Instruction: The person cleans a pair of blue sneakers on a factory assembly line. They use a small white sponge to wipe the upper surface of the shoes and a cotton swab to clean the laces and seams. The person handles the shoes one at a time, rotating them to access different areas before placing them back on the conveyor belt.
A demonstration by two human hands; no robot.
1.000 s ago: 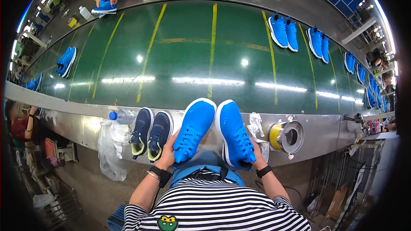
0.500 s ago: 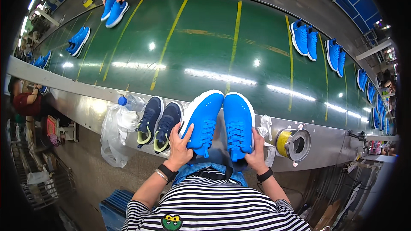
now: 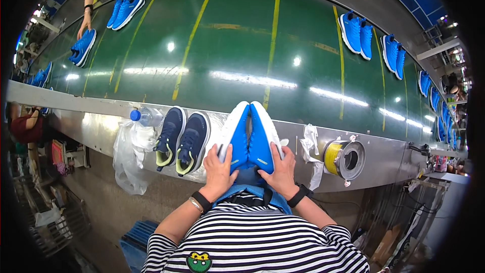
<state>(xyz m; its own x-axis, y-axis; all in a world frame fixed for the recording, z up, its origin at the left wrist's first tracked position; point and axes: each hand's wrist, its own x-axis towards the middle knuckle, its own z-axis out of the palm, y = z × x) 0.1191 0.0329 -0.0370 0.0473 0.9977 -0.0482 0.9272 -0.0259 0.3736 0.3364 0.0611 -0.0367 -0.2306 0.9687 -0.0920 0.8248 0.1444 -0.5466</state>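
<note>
Two blue sneakers with white soles are in front of me, turned on their sides so that their laced tops face each other. My left hand [image 3: 219,172] grips the left sneaker [image 3: 238,144], fingers on its sole and thumb on its blue side. My right hand [image 3: 281,172] holds the right sneaker [image 3: 260,141] the same way. The toes point away from me and nearly touch, over the near edge of the green conveyor belt [image 3: 227,53]. To the left, a pair of navy sneakers [image 3: 193,141] with pale green lining stands on the metal ledge.
A bottle with a blue cap [image 3: 146,116] and a clear plastic bag [image 3: 129,159] are left of the navy pair. Right of me are white scraps [image 3: 312,151] and a yellow tape roll [image 3: 344,159]. More blue sneakers [image 3: 356,35] line the belt; a co-worker's hand [image 3: 85,24] touches one.
I have rolled both blue sneakers onto their sides, tops facing inward, and drawn them together. Across the belt, the co-worker has released one pair and reached to another shoe farther left.
</note>
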